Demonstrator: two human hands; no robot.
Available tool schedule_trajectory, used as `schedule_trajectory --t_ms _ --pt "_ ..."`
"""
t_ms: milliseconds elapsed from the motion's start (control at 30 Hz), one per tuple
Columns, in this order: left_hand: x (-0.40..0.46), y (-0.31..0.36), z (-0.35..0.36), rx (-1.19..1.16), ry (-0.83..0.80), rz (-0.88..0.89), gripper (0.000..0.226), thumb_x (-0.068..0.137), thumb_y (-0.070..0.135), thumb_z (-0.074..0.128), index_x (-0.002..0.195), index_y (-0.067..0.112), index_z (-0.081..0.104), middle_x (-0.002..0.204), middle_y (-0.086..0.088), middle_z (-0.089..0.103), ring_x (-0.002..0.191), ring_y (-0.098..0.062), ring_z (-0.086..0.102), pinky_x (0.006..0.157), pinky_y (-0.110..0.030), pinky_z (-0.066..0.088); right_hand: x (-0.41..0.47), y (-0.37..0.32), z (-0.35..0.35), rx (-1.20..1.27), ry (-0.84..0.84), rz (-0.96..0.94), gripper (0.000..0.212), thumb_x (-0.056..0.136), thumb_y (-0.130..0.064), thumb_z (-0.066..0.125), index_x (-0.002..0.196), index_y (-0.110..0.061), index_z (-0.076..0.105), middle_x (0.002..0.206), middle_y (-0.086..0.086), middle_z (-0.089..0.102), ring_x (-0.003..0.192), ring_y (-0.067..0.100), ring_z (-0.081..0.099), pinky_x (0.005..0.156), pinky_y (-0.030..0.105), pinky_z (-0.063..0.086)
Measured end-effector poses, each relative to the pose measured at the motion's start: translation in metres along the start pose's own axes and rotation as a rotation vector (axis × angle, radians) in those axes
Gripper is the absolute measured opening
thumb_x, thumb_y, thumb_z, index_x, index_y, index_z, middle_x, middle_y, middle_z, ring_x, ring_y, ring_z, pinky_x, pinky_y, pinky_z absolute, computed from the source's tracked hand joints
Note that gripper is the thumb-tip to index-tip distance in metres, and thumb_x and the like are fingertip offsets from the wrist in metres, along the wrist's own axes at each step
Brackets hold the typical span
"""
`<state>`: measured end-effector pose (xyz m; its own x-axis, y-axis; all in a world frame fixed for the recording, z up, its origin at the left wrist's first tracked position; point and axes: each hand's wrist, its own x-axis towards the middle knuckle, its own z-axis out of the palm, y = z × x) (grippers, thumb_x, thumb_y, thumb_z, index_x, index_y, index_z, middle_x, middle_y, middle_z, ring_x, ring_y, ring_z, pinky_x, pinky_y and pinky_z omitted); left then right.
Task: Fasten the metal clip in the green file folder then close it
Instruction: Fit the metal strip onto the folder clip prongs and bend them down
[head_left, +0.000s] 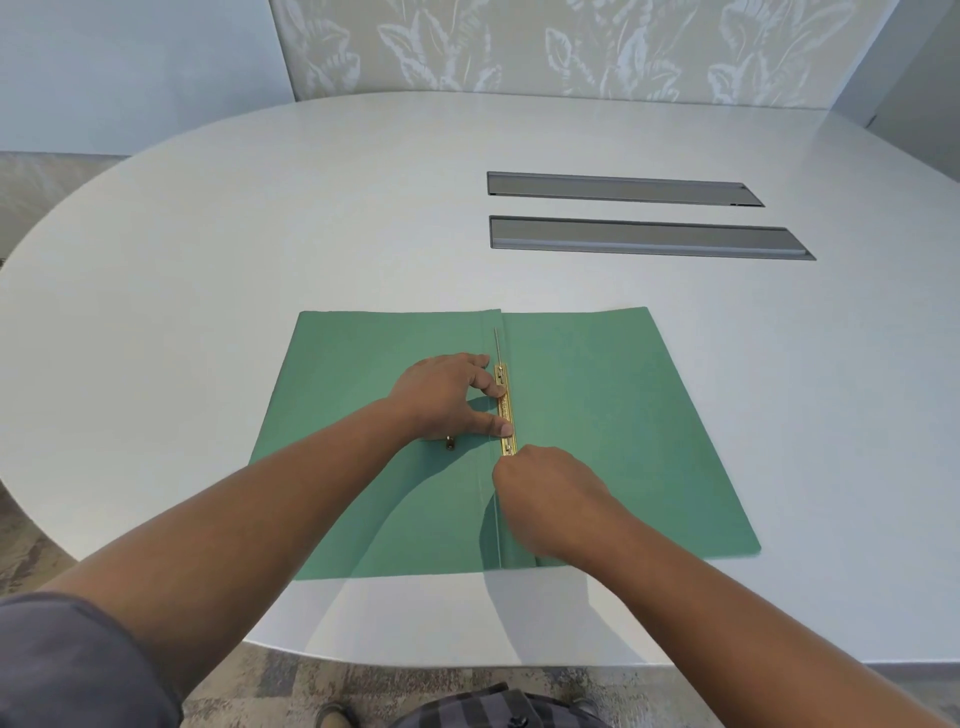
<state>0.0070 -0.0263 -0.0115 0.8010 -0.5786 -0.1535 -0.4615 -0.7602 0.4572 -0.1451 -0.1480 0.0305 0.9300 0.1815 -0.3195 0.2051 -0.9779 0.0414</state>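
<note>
The green file folder (597, 441) was spread flat on the table (260, 234); bare tabletop was left all around it. Two recessed slots (644, 213) were set flush beyond.

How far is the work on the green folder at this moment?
Done: the green folder lies open and flat on the table, brass clip along its spine. In hand: the left hand presses the clip bar, the right hand works at its near end. Left: finishing the fastening, then closing the cover.
</note>
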Motion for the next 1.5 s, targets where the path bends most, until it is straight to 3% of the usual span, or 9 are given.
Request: schedule_trajectory --t_ms 100,233,367,500,700,900,1167,1300,1500 --pt "0.002 -0.001 0.0 0.011 -0.005 0.005 0.069 0.061 0.077 0.076 0.122 0.044 0.068 0.16 0.016 0.036 0.144 -0.011 0.039 0.117 -0.041 0.032 0.001 0.005 -0.005 0.022 -0.023 0.004 0.027 0.09 0.002 0.048 0.113 -0.005 0.062 0.093 0.012 0.058 0.078 0.031 0.052 0.064 0.036 0.042" --pt "0.003 -0.004 0.003 0.022 -0.01 0.024 0.072 0.062 0.078 0.073 0.125 0.042 0.067 0.162 0.013 0.035 0.149 -0.011 0.031 0.12 -0.046 0.028 0.005 0.015 -0.008 0.043 -0.052 -0.011 0.025 0.089 0.0 0.046 0.108 -0.006 0.061 0.073 0.004 0.036 0.077 0.029 0.05 0.064 0.036 0.04" --pt "0.003 -0.005 0.005 0.02 -0.01 0.039 0.071 0.065 0.075 0.074 0.127 0.04 0.066 0.162 0.01 0.034 0.151 -0.014 0.029 0.121 -0.048 0.025 0.011 0.021 -0.004 0.074 -0.046 -0.012 0.026 0.09 -0.002 0.046 0.109 -0.005 0.062 0.081 0.008 0.046 0.081 0.029 0.053 0.059 0.035 0.039" --pt "0.004 -0.007 0.006 0.025 -0.009 0.042 0.071 0.067 0.075 0.073 0.129 0.041 0.065 0.163 0.008 0.033 0.152 -0.014 0.026 0.121 -0.048 0.022 0.016 0.024 0.004 0.093 -0.017 -0.013 0.031 0.091 -0.005 0.049 0.12 -0.001 0.06 0.073 0.005 0.039 0.083 0.032 0.056 0.049 0.033 0.031" --pt "0.003 -0.007 0.008 0.022 -0.002 0.043 0.071 0.069 0.073 0.072 0.131 0.041 0.064 0.164 0.008 0.031 0.153 -0.014 0.023 0.123 -0.05 0.019 0.018 0.032 0.002 0.188 -0.006 -0.035 0.019 0.095 -0.017 0.056 0.106 -0.007 0.069 0.094 0.013 0.066 0.083 0.026 0.05 0.061 0.033 0.036" --pt "0.002 -0.007 0.01 0.027 0.016 0.046 0.068 0.069 0.073 0.073 0.129 0.041 0.064 0.164 0.008 0.032 0.153 -0.013 0.024 0.122 -0.046 0.019 0.027 0.054 0.0 0.434 0.031 -0.025 0.017 0.085 -0.023 0.076 0.1 -0.019 0.082 0.095 0.001 0.079 0.088 0.02 0.069 0.082 0.036 0.056" --pt "0.004 -0.01 0.012 0.026 0.03 0.051 0.066 0.07 0.073 0.071 0.127 0.04 0.066 0.163 0.007 0.034 0.152 -0.014 0.026 0.122 -0.048 0.02 0.033 0.068 0.014 0.635 0.079 -0.049 0.019 0.078 -0.022 0.085 0.096 -0.021 0.08 0.083 0.002 0.077 0.075 -0.001 0.067 0.073 0.026 0.053" --pt "0.003 -0.01 0.013 0.045 0.029 0.056 0.061 0.075 0.069 0.071 0.129 0.04 0.064 0.163 0.007 0.033 0.152 -0.014 0.025 0.122 -0.049 0.019 0.037 0.072 0.016 0.766 0.061 -0.032 0.027 0.081 -0.02 0.083 0.106 -0.021 0.074 0.081 -0.002 0.078 0.067 0.003 0.067 0.071 0.026 0.054" --pt "0.004 -0.011 0.012 0.065 0.012 0.062 0.061 0.076 0.072 0.068 0.129 0.042 0.064 0.164 0.007 0.032 0.151 -0.015 0.027 0.121 -0.051 0.02 0.041 0.073 0.02 0.908 0.097 0.024 0.021 0.083 -0.018 0.083 0.102 -0.018 0.076 0.07 0.0 0.075 0.053 0.007 0.064 0.065 0.034 0.06"
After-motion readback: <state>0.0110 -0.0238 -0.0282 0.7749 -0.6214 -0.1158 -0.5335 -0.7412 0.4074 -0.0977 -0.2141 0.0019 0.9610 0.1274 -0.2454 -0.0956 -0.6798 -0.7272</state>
